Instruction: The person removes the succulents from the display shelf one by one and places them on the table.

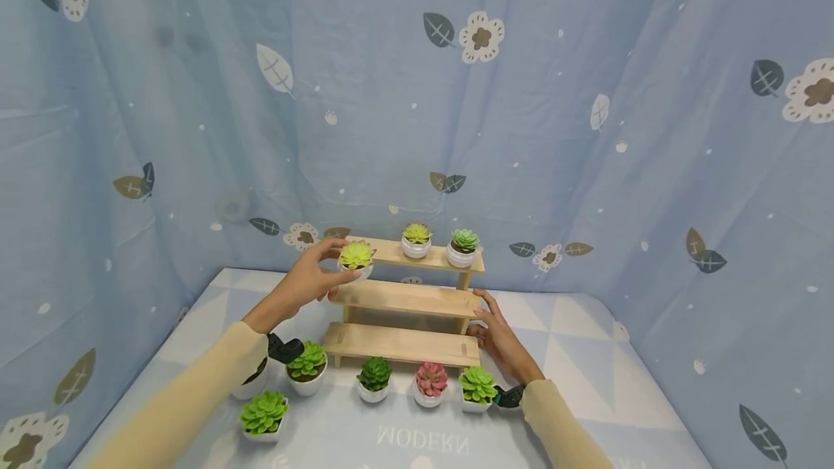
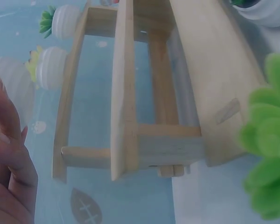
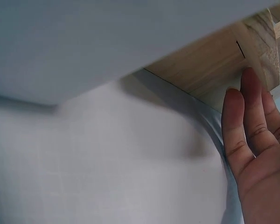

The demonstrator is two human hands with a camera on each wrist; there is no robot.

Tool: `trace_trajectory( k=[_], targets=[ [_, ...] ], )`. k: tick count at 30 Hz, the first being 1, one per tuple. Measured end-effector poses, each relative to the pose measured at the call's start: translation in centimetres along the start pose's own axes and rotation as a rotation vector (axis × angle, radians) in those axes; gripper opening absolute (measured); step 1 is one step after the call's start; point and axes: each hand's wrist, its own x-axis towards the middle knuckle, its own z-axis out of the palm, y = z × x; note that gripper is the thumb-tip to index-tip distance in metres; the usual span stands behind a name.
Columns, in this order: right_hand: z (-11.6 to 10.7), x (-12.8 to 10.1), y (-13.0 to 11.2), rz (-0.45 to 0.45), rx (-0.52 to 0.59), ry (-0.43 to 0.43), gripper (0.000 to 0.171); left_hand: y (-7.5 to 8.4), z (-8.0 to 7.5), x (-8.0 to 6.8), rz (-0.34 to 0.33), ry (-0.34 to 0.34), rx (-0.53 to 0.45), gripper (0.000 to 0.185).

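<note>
My left hand (image 1: 308,284) pinches a small white pot with a yellow-green succulent (image 1: 356,256) at the left end of the top shelf of a three-step wooden plant stand (image 1: 404,298). From the left wrist view, the blurred white pot (image 2: 14,86) shows beside the fingers; whether its base touches the shelf I cannot tell. My right hand (image 1: 500,339) is at the stand's right side, fairly straight fingers (image 3: 254,109) against the wood. On the top shelf stand a yellow-green succulent (image 1: 416,239) and a blue-green one (image 1: 463,247), both in white pots.
In front of the stand are a dark green succulent (image 1: 374,378), a red one (image 1: 430,383) and a bright green one (image 1: 478,387). More green succulents (image 1: 263,415) stand at the left, near my left sleeve. A patterned blue curtain (image 1: 521,129) hangs behind the table.
</note>
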Motion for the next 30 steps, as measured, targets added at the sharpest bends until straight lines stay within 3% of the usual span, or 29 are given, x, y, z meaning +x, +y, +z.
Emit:
trace_trajectory(
  k=[9,18,30],
  targets=[
    [-0.2,-0.5,0.0,0.008,0.004,0.001,0.049,0.1,-0.3,-1.8,0.014,-0.032,-0.02,0.079],
    [0.2,-0.5,0.3,0.006,-0.007,-0.018,0.056,-0.5,-0.5,-4.5,0.003,-0.053,-0.021,0.076],
    [0.1,-0.1,-0.3,-0.008,-0.01,-0.017,0.052,-0.1,-0.9,-6.8,0.013,-0.047,-0.031,0.072]
  ],
)
